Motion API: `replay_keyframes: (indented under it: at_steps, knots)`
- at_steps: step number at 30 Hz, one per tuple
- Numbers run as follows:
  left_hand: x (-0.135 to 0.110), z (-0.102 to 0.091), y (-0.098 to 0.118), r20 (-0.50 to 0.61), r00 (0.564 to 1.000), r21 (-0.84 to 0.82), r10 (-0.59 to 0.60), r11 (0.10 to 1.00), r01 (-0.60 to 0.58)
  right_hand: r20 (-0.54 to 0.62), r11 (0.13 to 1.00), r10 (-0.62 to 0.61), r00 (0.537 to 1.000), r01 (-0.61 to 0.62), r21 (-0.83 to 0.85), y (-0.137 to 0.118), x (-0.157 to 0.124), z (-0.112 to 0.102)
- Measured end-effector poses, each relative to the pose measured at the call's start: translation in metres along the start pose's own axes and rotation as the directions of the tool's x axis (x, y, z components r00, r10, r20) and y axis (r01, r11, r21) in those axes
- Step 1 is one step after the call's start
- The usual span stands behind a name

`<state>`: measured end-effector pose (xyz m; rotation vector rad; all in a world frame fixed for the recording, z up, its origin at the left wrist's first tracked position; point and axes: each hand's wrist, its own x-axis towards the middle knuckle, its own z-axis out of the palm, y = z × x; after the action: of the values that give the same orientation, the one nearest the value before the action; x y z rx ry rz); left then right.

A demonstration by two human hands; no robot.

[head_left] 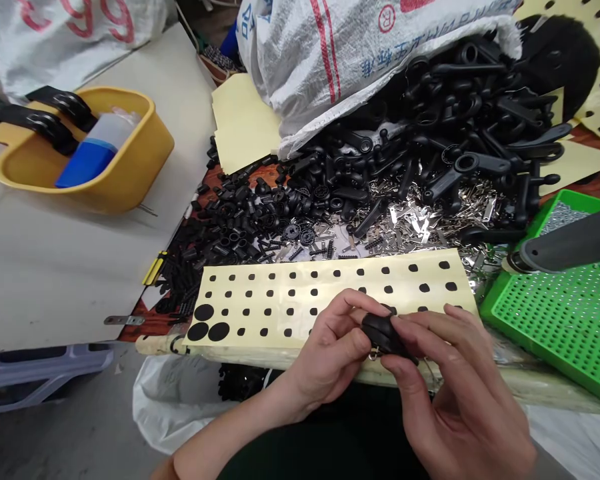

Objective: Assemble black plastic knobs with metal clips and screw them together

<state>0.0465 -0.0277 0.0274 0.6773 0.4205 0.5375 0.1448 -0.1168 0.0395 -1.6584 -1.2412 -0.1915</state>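
Both my hands meet low in the middle of the view over a small black plastic part [381, 333]. My left hand [330, 350] pinches it from the left with thumb and fingers curled. My right hand [450, 387] grips it from the right and below, fingers closed round it. A bit of silvery metal shows under the part. Just behind the hands lies a pale yellow sheet with rows of black round stickers [325, 293].
A heap of black plastic handles and small parts [430, 133] spills from a white woven sack [340, 53], with silvery metal clips [420, 223] among them. A green perforated tray [560, 320] sits right, a yellow tub [105, 167] with a blue bottle left.
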Motion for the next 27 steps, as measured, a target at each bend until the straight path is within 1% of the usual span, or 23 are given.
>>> replay_keyframes:
  at_steps: [3, 7, 9, 14, 17, 19, 21, 23, 25, 27]
  knots:
    - [-0.001, 0.0, -0.003, -0.01, 0.999, 0.066, 0.05, 0.997, -0.05, 0.002, 1.0, 0.024, 1.0, -0.023, -0.016, 0.0, -0.002, 0.002]
    - [-0.004, 0.0, -0.007, 0.007, 0.991, 0.195, 0.134, 0.972, -0.132, 0.011, 0.999, 0.01, 1.0, -0.01, -0.037, 0.0, -0.005, 0.007]
    - [-0.006, 0.001, -0.009, 0.002, 0.987, 0.22, 0.159, 0.963, -0.155, -0.002, 0.999, 0.005, 1.0, -0.006, -0.051, 0.0, -0.007, 0.009]
    - [-0.009, 0.006, -0.013, -0.024, 0.983, 0.165, 0.18, 0.971, -0.174, -0.043, 0.998, 0.005, 0.999, -0.008, -0.067, -0.003, -0.009, 0.012]
    - [-0.006, 0.008, -0.012, -0.039, 0.987, 0.111, 0.155, 0.982, -0.15, -0.047, 0.998, 0.012, 0.999, -0.015, -0.057, -0.003, -0.009, 0.013]
    - [-0.003, 0.007, -0.01, -0.037, 0.992, 0.071, 0.117, 0.991, -0.114, -0.032, 0.998, 0.03, 0.999, -0.032, -0.052, -0.001, -0.009, 0.013]
    - [-0.001, 0.003, -0.008, -0.034, 0.998, 0.066, 0.059, 0.996, -0.057, 0.002, 0.996, 0.085, 0.996, -0.085, -0.017, 0.003, -0.009, 0.013]
    - [0.001, -0.001, -0.006, -0.032, 0.999, 0.111, 0.015, 0.994, -0.011, 0.051, 0.978, 0.198, 0.979, -0.201, 0.061, 0.008, -0.009, 0.011]
    - [0.001, -0.003, -0.005, 0.004, 1.0, 0.179, -0.007, 0.984, 0.006, 0.098, 0.923, 0.343, 0.934, -0.354, 0.149, 0.011, -0.008, 0.008]
    - [0.001, -0.002, -0.004, 0.054, 0.998, 0.22, -0.031, 0.975, 0.019, 0.145, 0.849, 0.454, 0.879, -0.476, 0.229, 0.012, -0.006, 0.006]
